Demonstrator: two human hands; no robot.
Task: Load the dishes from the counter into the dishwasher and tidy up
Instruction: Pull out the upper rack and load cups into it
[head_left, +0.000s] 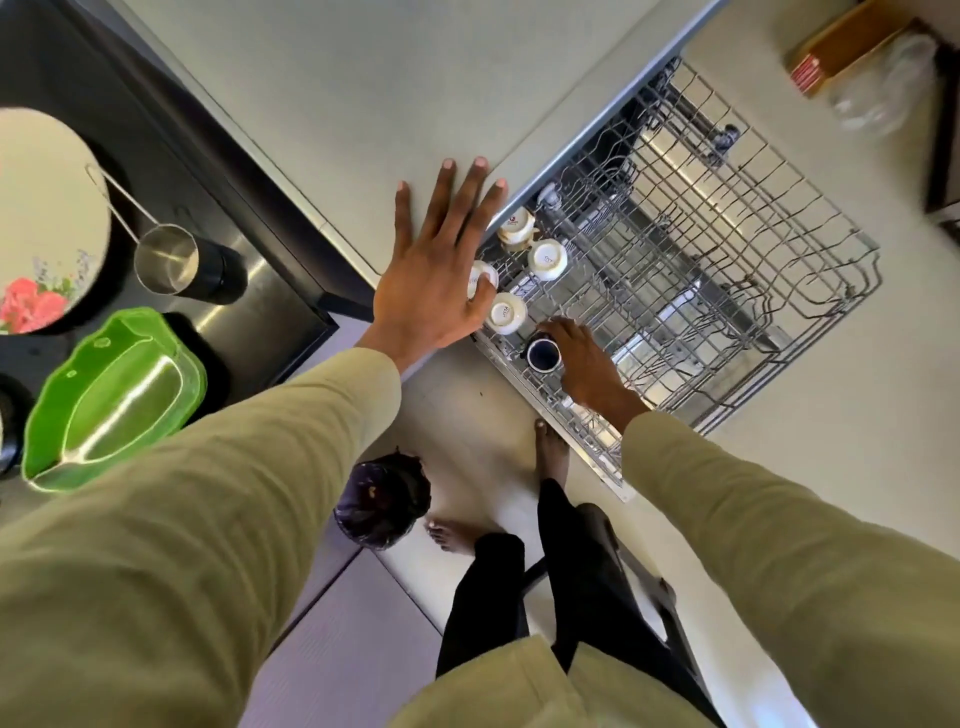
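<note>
The dishwasher's upper wire rack (727, 249) is pulled out below the counter edge. Several white cups (546, 259) stand upside down in its near-left corner. My right hand (587, 366) holds a dark mug (543, 354) at the rack's front-left edge, mouth facing up toward the camera. My left hand (441, 265) is spread flat, fingers apart, over the pale counter (322, 104) edge, and hides part of one white cup (482, 278). On the dark counter at left sit a steel saucepan (165, 260), a green bowl (114, 400) and a floral plate (41, 223).
A dark bin bag (384, 499) sits on the floor by my bare feet (452, 535). A wooden board and a clear plastic bag (878, 88) lie at top right. The lower rack's edge (654, 597) is by my legs.
</note>
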